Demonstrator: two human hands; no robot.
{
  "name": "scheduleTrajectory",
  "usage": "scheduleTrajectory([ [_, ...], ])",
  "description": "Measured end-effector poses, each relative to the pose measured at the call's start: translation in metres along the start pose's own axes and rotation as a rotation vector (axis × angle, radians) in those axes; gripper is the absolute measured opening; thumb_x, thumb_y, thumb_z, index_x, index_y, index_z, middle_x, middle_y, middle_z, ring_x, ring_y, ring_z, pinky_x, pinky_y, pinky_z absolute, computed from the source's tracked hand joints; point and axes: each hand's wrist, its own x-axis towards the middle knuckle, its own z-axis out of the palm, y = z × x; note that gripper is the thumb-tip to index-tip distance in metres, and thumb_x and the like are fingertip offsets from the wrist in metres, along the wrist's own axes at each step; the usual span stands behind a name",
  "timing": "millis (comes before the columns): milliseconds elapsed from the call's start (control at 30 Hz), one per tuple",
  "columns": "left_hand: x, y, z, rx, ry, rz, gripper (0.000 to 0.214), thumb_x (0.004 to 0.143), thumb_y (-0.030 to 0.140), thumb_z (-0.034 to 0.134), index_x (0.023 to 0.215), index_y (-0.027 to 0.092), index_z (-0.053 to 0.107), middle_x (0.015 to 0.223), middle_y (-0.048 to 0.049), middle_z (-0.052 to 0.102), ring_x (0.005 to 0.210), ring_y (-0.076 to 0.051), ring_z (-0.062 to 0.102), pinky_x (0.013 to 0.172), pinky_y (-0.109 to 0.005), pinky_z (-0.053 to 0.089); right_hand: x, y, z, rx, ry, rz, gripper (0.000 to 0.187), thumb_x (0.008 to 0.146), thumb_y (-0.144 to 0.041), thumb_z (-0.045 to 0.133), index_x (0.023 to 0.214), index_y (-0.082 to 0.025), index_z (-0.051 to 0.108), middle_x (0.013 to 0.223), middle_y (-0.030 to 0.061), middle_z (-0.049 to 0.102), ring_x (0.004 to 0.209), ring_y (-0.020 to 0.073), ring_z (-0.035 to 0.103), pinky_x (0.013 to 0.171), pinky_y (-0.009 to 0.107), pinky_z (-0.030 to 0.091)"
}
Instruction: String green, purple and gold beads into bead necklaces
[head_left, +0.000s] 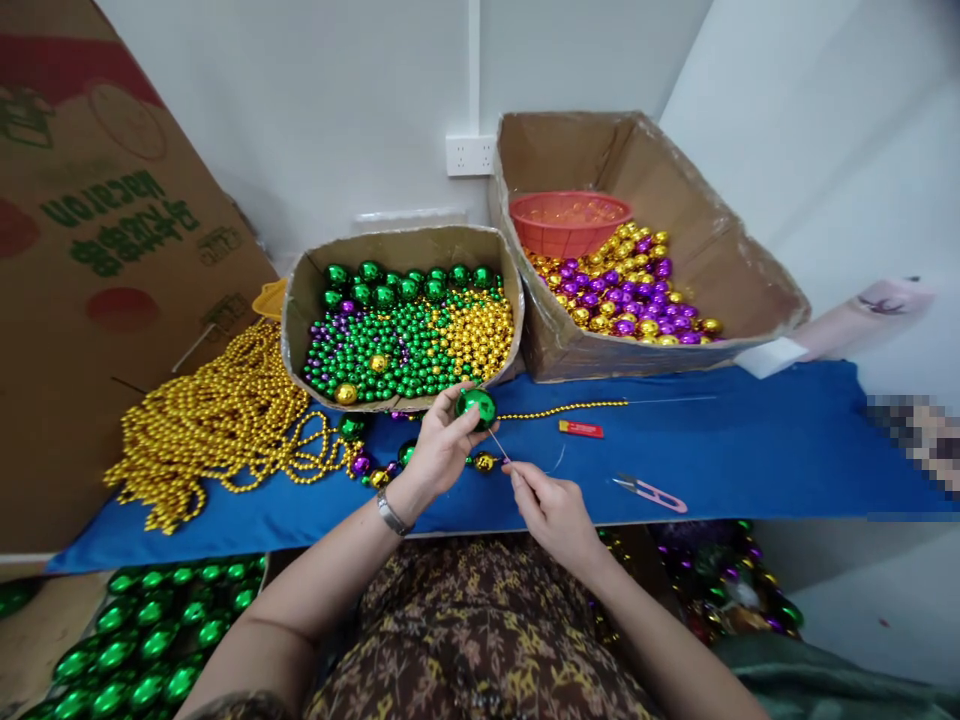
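My left hand is closed round a large shiny green bead, held above the blue cloth. Fingers of my right hand pinch a thin, needle-like strand that slants up to this bead. Whether it is a needle or a cord, I cannot tell. Under and beside my hands lies a strung row of mixed beads, including a gold bead and a purple bead. A string of small gold beads runs right from behind the green bead, ending in bare thread.
A low box of green, gold and purple beads stands behind my hands. A taller box holds gold and purple beads and a red basket. Gold bead chains lie left. Pink thread snips and a lighter lie right.
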Motion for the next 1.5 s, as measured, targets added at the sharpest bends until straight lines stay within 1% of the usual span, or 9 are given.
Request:
scheduleTrajectory([
  [333,-0.009,-0.008,-0.002,0.090,-0.095,0.000,0.043,0.072,0.024,0.079,0.111,0.023,0.061,0.115,-0.0048,0.058,0.096,-0.016,0.058,0.085,-0.036,0.054,0.001,0.006,0.003,-0.036,0.030,-0.033,0.029,0.099,-0.026,0.037,0.105,-0.018,0.064,0.088,0.0070,0.075,0.070,0.0151,0.070,0.063,0.021,0.050],
  [533,0.001,0.005,-0.016,0.392,-0.233,0.118,0.046,0.080,0.038,0.071,0.121,0.021,0.058,0.124,-0.0113,0.060,0.110,-0.022,0.058,0.086,-0.031,0.052,0.002,0.009,-0.004,-0.057,0.054,-0.022,0.028,0.100,-0.027,0.037,0.103,-0.018,0.064,0.072,0.0039,0.070,0.062,0.0134,0.067,0.059,0.020,0.046],
  [633,0.032,0.032,-0.027,0.778,-0.108,0.315,0.034,0.089,0.038,0.058,0.117,0.018,0.060,0.113,-0.0118,0.065,0.105,-0.023,0.061,0.083,-0.034,0.052,0.002,0.013,-0.008,-0.072,0.068,-0.014,0.028,0.100,-0.028,0.038,0.094,-0.019,0.063,0.068,0.0026,0.068,0.060,0.0129,0.065,0.057,0.020,0.044],
  [700,0.062,0.050,-0.035,1.241,0.021,0.461,0.029,0.089,0.030,0.055,0.113,0.015,0.063,0.107,-0.0124,0.068,0.100,-0.024,0.062,0.084,-0.035,0.050,0.002,0.014,-0.009,-0.079,0.077,-0.014,0.028,0.101,-0.028,0.038,0.092,-0.018,0.063,0.065,0.0019,0.067,0.058,0.0127,0.065,0.056,0.020,0.042],
  [800,0.102,0.065,-0.046,1.912,0.019,0.395,0.025,0.088,0.016,0.049,0.105,0.012,0.067,0.105,-0.0168,0.068,0.105,-0.030,0.059,0.091,-0.042,0.045,0.003,0.015,-0.008,-0.083,0.084,-0.014,0.027,0.101,-0.027,0.038,0.092,-0.018,0.062,0.064,0.0013,0.066,0.057,0.0124,0.064,0.057,0.020,0.042],
  [900,0.125,0.065,-0.054,2.067,-0.024,0.314,0.024,0.082,0.005,0.048,0.091,0.010,0.070,0.093,-0.0196,0.069,0.103,-0.034,0.059,0.086,-0.043,0.045,0.005,0.015,-0.008,-0.083,0.076,-0.018,0.027,0.101,-0.027,0.037,0.091,-0.018,0.061,0.064,0.0011,0.065,0.056,0.0117,0.062,0.057,0.019,0.041],
  [1133,0.119,0.061,-0.052,1.940,0.024,0.328,0.024,0.086,0.017,0.050,0.103,0.012,0.068,0.099,-0.0174,0.068,0.099,-0.031,0.061,0.080,-0.039,0.047,0.005,0.018,-0.008,-0.089,0.080,-0.019,0.028,0.101,-0.028,0.037,0.090,-0.018,0.060,0.064,0.0010,0.064,0.055,0.0111,0.060,0.056,0.019,0.040],
  [1333,0.066,0.056,-0.031,0.601,-0.065,0.011,0.029,0.077,0.035,0.070,0.101,0.018,0.068,0.091,-0.0044,0.067,0.076,-0.014,0.063,0.062,-0.023,0.048,0.007,0.013,-0.009,-0.074,0.052,-0.022,0.030,0.100,-0.029,0.036,0.086,-0.018,0.060,0.066,0.0017,0.065,0.055,0.0112,0.059,0.057,0.020,0.039],
  [1500,0.040,0.050,-0.019,0.284,-0.076,-0.124,0.025,0.072,0.026,0.077,0.095,0.016,0.070,0.083,-0.0026,0.066,0.073,-0.012,0.063,0.059,-0.021,0.047,0.008,0.007,-0.010,-0.103,0.038,-0.018,0.031,0.101,-0.031,0.035,0.086,-0.019,0.060,0.071,0.0030,0.066,0.058,0.0121,0.060,0.059,0.021,0.040],
])
